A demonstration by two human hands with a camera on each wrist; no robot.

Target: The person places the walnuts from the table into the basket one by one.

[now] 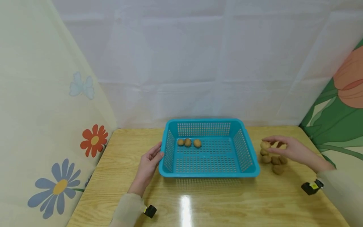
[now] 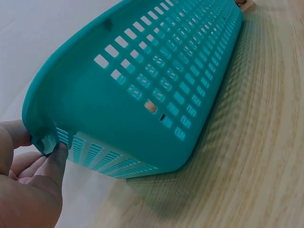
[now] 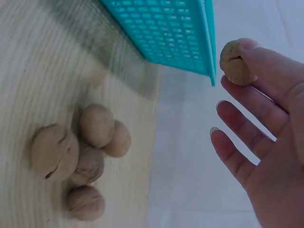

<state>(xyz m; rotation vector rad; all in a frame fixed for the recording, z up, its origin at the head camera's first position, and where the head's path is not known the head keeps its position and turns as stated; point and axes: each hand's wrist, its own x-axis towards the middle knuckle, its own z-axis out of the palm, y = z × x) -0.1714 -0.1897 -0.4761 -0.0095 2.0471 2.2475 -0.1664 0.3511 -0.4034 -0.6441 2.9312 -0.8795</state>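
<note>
A blue plastic basket (image 1: pixel 210 175) with slotted walls stands on the table, and three walnuts (image 1: pixel 197 143) lie near its back left corner. My left hand (image 1: pixel 148 162) grips the basket's left rim; in the left wrist view the thumb and fingers (image 2: pixel 54 164) pinch that edge. My right hand (image 1: pixel 286 148) is at the right of the basket and pinches a walnut (image 3: pixel 236 61) between thumb and index finger, its other fingers spread. The held walnut is raised, near the basket's rim in the right wrist view. Below that hand lie several loose walnuts (image 1: pixel 275 160) on the tabletop.
The wooden table (image 1: pixel 215 201) ends at a white cloth backdrop (image 1: pixel 181 63) right behind the basket. A flower-printed cloth (image 1: pixel 31 126) hangs along the left side and another printed cloth (image 1: pixel 340 126) along the right.
</note>
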